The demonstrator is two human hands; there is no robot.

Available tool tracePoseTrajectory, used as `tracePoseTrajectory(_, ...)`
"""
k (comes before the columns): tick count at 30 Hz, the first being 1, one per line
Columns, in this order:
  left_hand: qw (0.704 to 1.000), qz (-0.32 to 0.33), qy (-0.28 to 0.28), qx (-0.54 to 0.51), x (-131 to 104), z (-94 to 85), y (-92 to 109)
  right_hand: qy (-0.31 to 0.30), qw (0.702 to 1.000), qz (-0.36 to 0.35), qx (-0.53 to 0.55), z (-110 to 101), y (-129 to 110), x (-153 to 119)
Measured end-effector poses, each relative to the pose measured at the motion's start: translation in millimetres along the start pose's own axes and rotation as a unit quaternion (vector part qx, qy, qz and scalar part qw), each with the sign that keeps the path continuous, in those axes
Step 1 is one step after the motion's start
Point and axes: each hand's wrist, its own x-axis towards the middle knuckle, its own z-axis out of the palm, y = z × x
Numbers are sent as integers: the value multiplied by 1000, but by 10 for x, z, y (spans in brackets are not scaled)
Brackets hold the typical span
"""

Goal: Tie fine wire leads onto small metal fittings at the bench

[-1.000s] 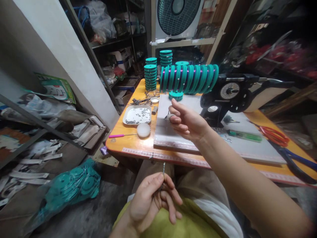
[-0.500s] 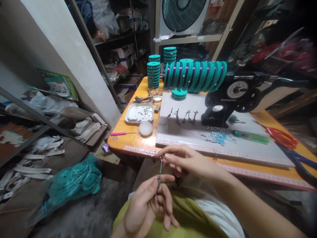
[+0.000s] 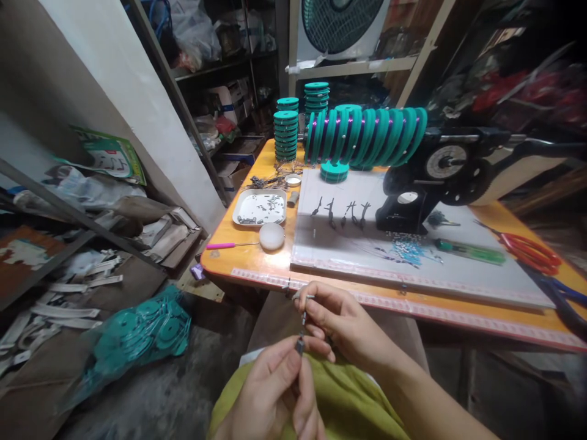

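My left hand (image 3: 282, 379) pinches a small dark grey piece (image 3: 299, 346), perhaps a fishing weight, between thumb and forefinger, low over my lap. From its top a thin, dark, banded strand (image 3: 303, 319) runs up to my right hand (image 3: 337, 311). The right thumb and forefinger are closed on the strand's upper end, where a short pale bit sticks out sideways. Both hands are in front of the table's near edge. Similar dark pieces with forked tails (image 3: 331, 215) lie in a row on the grey board (image 3: 316, 244).
A white tray (image 3: 236, 215) of small grey bits, a round whitish container (image 3: 272, 236) and a pink-handled tool (image 3: 221, 246) are at the left. Green spools (image 3: 367, 137) sit on a black winding machine (image 3: 403, 211). Red-handled pliers (image 3: 529, 252) and a green cutter (image 3: 472, 250) lie right.
The right hand has turned and its fingers have curled in around the strand's upper end. My left fingers have closed more tightly on the dark piece, slightly lower. The view has shifted slightly.
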Motion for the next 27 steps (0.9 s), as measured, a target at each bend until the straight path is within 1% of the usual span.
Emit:
tracePoseTrajectory(4,1000,-2,-9,-10,-19,-1,-10,2,1000,-12,13,-6,-12,0)
tracePoseTrajectory(7,1000,-1,-17,-12,-32,3,-9,19,999,-27,24,4,-25,6)
tracePoseTrajectory(11,1000,1,-21,-15,-30,11,-7,41,996,-24,72,36,-18,22)
tracePoseTrajectory(13,1000,-1,-22,-17,-29,13,-9,44,996,-23,79,34,-18,23)
tracePoseTrajectory(15,1000,-3,-22,-16,-29,13,-12,30,997,-15,63,15,-21,13)
tracePoseTrajectory(18,1000,2,-17,-17,-29,12,-15,-8,999,6,34,-17,-11,-12)
tracePoseTrajectory(20,1000,6,-16,-20,-26,13,-14,-19,999,-2,35,-18,14,-25)
tracePoseTrajectory(23,999,7,-27,-23,-18,18,-12,-5,998,-27,57,12,63,-32)
tracePoseTrajectory(27,1000,8,-22,-21,-18,19,-9,8,996,-23,81,59,100,-39)
